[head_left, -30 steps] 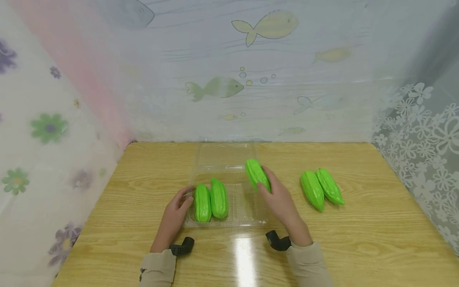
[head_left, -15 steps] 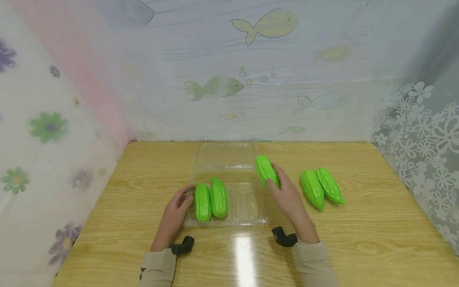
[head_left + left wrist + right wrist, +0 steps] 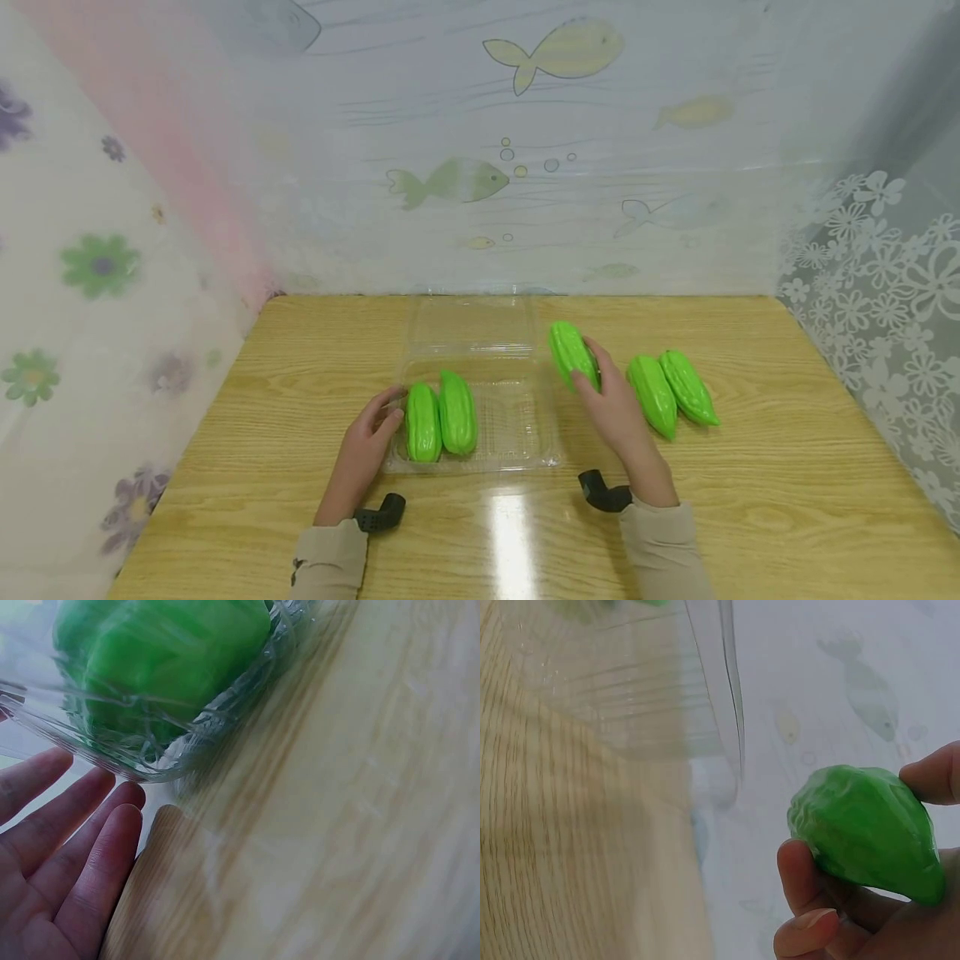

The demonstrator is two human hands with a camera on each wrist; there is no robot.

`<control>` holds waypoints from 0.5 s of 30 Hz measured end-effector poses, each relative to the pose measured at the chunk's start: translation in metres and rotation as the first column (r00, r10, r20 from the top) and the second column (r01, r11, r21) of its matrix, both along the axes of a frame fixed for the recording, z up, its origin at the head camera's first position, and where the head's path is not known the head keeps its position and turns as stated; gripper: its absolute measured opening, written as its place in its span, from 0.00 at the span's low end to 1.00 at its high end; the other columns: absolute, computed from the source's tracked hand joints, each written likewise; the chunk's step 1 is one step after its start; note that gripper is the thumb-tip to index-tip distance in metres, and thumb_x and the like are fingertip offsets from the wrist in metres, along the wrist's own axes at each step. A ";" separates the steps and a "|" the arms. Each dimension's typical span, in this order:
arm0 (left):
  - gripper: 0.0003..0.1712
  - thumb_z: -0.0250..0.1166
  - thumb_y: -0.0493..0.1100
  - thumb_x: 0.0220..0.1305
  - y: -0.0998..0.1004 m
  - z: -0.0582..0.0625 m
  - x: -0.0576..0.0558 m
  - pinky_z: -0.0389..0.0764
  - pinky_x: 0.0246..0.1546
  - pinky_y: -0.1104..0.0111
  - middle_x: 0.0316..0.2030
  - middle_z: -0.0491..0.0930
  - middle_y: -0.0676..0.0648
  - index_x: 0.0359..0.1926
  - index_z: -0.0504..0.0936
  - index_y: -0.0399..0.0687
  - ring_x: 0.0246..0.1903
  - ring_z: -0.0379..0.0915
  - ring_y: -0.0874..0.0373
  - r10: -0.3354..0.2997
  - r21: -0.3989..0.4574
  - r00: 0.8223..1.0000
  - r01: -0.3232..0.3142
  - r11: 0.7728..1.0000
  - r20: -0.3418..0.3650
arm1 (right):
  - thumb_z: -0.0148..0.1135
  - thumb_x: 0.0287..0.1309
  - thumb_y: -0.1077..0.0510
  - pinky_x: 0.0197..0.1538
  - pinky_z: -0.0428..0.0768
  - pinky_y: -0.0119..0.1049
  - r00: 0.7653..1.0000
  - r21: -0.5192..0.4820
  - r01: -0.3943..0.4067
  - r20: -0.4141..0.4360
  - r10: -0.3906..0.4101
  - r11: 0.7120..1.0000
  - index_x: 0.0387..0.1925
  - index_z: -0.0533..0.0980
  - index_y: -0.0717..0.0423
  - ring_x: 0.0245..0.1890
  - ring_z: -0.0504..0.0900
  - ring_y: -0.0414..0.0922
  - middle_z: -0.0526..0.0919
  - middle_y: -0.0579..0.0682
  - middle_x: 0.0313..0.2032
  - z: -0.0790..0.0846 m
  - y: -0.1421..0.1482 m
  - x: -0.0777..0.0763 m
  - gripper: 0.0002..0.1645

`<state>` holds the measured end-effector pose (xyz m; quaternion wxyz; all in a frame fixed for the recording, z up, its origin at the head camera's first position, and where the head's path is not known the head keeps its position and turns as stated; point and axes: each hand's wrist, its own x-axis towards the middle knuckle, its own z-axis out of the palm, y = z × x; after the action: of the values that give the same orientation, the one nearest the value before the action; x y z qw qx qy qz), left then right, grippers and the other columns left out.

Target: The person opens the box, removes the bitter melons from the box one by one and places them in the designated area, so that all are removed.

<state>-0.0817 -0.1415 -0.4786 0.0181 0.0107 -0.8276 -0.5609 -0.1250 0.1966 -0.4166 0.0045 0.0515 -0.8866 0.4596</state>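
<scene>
My right hand (image 3: pixel 615 408) holds a bright green toy bitter melon (image 3: pixel 570 350) in the air, right of the clear plastic clamshell container (image 3: pixel 517 417). In the right wrist view the thumb presses one side of the melon (image 3: pixel 862 825) and curled fingers lie along the other. At the container's left edge, my left hand (image 3: pixel 365 442) grips the rim; in the left wrist view its fingertips (image 3: pixel 97 780) lie close against the outer wall. Two more melons lie side by side in the left half of the container, the left one (image 3: pixel 423 422) nearest that hand, the other (image 3: pixel 458 414) beside it.
Two further green melons lie together on the wooden table (image 3: pixel 787 483) at the right, one (image 3: pixel 651 396) partly beside the right hand, the other (image 3: pixel 687 387) farther right. The container's lid (image 3: pixel 472 321) is folded back toward the patterned wall covering (image 3: pixel 337 208).
My right hand has moved right with the melon, from over the container's right edge to beside it. The left hand, the container and the other melons have stayed in place.
</scene>
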 end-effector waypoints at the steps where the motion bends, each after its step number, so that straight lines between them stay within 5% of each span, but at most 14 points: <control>1: 0.25 0.50 0.59 0.63 0.000 0.000 0.000 0.63 0.55 0.54 0.58 0.66 0.57 0.60 0.66 0.61 0.56 0.62 0.55 0.000 0.000 1.000 0.000 1.000 0.000 | 0.42 0.62 0.39 0.51 0.67 0.56 1.000 -0.002 0.001 0.002 -0.001 1.000 0.68 0.47 0.41 0.57 0.64 0.56 0.59 0.57 0.62 0.000 0.001 0.000 0.36; 15: 0.23 0.50 0.58 0.64 0.000 -0.001 0.000 0.63 0.55 0.54 0.58 0.66 0.56 0.59 0.66 0.64 0.56 0.61 0.55 0.007 -0.002 1.000 -0.007 1.000 0.001 | 0.42 0.62 0.39 0.50 0.66 0.58 0.998 0.041 0.052 0.018 -0.053 0.998 0.68 0.46 0.38 0.56 0.64 0.59 0.58 0.59 0.63 0.001 0.018 -0.001 0.36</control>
<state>-0.0822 -0.1420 -0.4799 0.0195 0.0138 -0.8281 -0.5601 -0.1265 0.2150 -0.4156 0.0070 0.0239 -0.8969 0.4416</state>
